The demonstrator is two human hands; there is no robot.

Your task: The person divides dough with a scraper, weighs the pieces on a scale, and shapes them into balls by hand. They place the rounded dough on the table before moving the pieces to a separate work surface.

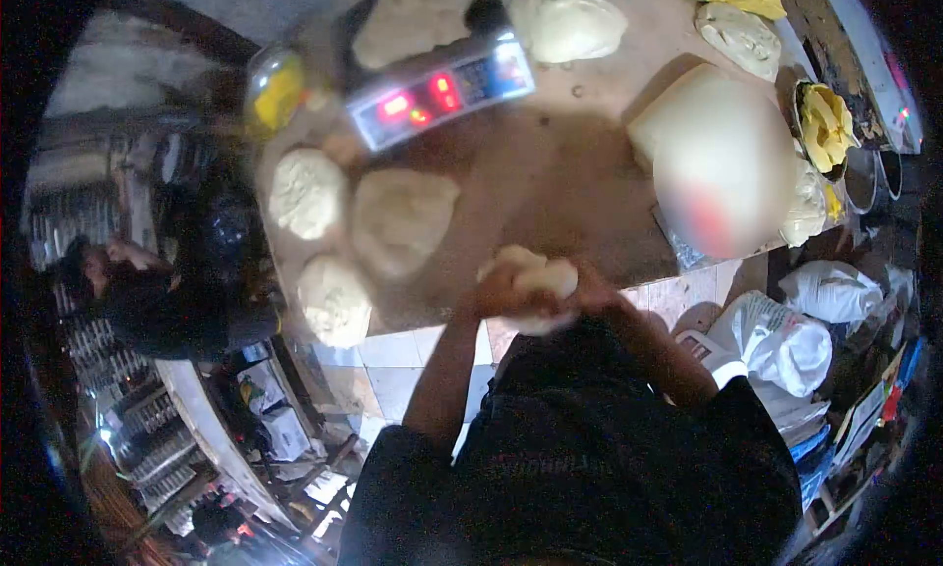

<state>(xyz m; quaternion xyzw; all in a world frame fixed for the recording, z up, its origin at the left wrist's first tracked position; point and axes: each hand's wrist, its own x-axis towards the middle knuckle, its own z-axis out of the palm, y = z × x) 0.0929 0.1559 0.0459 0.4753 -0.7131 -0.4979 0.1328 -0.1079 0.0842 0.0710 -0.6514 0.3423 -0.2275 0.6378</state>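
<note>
Both my hands are closed around a pale lump of dough [535,281] at the table's near edge, in front of my dark shirt. My left hand [501,289] grips its left side, and my right hand [587,289] is on its right side, blurred by motion. Left of my hands, a flat dough piece [403,222] and two rounder dough pieces [308,194] [334,301] lie on the brown table [560,163]. Beyond them, a digital scale [442,93] with red lit digits has a wide dough piece [413,21] on top.
More dough [568,23] lies at the back. A large, blurred white shape [727,154] with a red patch is on the right, near a bowl of yellow material [825,129]. White sacks [776,340] stand on the floor at right. Another person [167,291] is at left.
</note>
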